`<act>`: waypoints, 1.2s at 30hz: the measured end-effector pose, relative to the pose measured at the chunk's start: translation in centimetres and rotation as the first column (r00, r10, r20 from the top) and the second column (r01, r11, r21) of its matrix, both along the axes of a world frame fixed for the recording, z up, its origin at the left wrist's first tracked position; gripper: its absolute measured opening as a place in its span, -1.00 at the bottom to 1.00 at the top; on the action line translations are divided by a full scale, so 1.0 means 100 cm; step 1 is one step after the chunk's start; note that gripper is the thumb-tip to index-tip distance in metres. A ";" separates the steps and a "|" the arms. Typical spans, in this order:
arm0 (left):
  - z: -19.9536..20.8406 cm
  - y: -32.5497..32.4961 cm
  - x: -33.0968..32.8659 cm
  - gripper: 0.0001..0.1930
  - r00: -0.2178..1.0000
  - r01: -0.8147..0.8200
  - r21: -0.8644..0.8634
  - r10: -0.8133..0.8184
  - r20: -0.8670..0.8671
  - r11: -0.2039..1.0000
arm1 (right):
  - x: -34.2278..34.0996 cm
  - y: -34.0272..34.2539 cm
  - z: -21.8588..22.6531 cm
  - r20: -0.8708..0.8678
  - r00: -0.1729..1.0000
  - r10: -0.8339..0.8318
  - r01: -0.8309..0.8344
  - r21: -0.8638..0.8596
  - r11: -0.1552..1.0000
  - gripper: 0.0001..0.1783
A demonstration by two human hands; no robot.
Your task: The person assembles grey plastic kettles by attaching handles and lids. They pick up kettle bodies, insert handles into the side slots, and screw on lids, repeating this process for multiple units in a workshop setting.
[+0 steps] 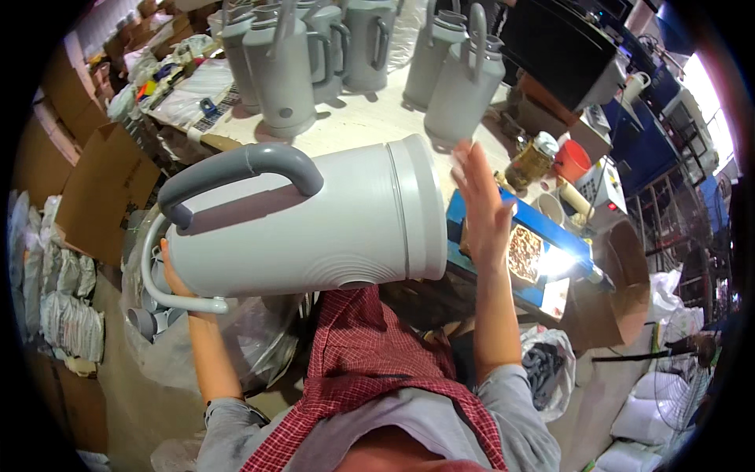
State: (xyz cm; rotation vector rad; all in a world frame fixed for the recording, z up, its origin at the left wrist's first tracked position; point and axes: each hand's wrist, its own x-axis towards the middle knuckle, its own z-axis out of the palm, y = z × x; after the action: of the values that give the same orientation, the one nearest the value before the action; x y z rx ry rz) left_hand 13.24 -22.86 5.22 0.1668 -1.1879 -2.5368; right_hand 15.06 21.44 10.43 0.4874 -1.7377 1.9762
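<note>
A large light-grey insulated jug (307, 228) lies sideways in the air before me, its wide base toward the right. It has a dark-grey side handle (252, 161) on top and a light-grey carrying handle (149, 275) at the left end. My left hand (175, 275) holds the jug at that left end, with most of its fingers hidden behind it. Just right of the base my right hand (481, 197) is raised with its fingers apart, slightly blurred and holding nothing. Whether its palm touches the base I cannot tell.
Several similar grey jugs (281, 79) stand on the white table (370, 118). A blue device with a bright lamp (550, 263) sits beside my right forearm, near a jar (531, 161) and a red cup (572, 160). Below left is a plastic bag of grey parts (149, 318).
</note>
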 end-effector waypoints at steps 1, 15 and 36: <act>-0.011 -0.009 0.005 -0.54 0.998 -0.056 -0.075 0.055 -0.017 0.996 | 0.013 -0.009 -0.006 0.061 0.998 -0.029 0.016 0.200 0.980 0.10; 0.212 0.078 -0.182 -0.58 0.666 -0.713 -0.690 -0.427 -0.612 -0.121 | -0.252 0.013 0.028 -0.399 0.805 -0.438 0.572 0.717 0.398 -0.24; 0.117 0.049 -0.324 -0.63 0.432 -0.898 -0.419 -0.087 -0.898 -0.136 | -0.111 0.010 0.158 -0.231 0.967 -0.111 0.121 0.029 0.992 -0.56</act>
State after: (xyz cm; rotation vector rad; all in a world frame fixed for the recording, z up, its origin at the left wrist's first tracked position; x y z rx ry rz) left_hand -19.17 -17.99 16.90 -0.5890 -1.6584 -0.3827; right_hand 3.97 22.40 26.26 0.5895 -1.6282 1.7313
